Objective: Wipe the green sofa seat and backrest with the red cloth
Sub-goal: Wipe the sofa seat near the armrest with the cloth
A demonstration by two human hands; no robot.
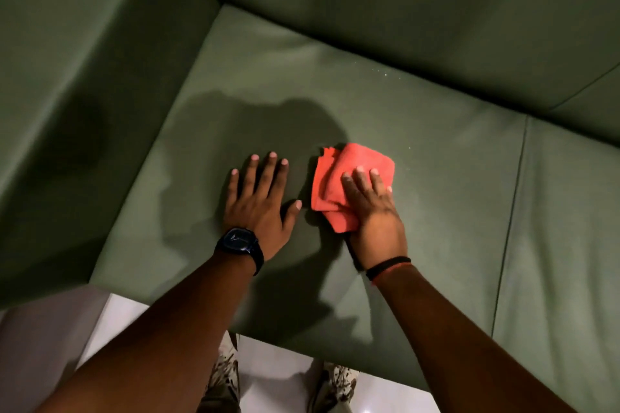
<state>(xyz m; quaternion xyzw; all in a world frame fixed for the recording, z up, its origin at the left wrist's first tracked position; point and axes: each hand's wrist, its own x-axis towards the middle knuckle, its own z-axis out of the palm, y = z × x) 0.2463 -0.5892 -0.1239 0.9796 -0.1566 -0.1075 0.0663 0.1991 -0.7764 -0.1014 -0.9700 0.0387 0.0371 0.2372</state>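
Observation:
The green sofa seat [419, 198] fills the middle of the head view, with its backrest [402, 10] rising behind it. A folded red cloth [339, 178] lies flat on the left seat cushion. My right hand [372, 211] presses on the cloth's near right part, fingers laid over it. Just left of the cloth, my left hand [261, 201] rests flat on the cushion with fingers spread, holding nothing and wearing a black watch. A few pale specks [385, 74] dot the cushion near the backrest.
The sofa's left armrest [84, 77] stands tall on the left. A seam [516, 204] divides this cushion from a second cushion [563, 245] on the right. Pale floor [278, 375] and my feet show below the seat's front edge.

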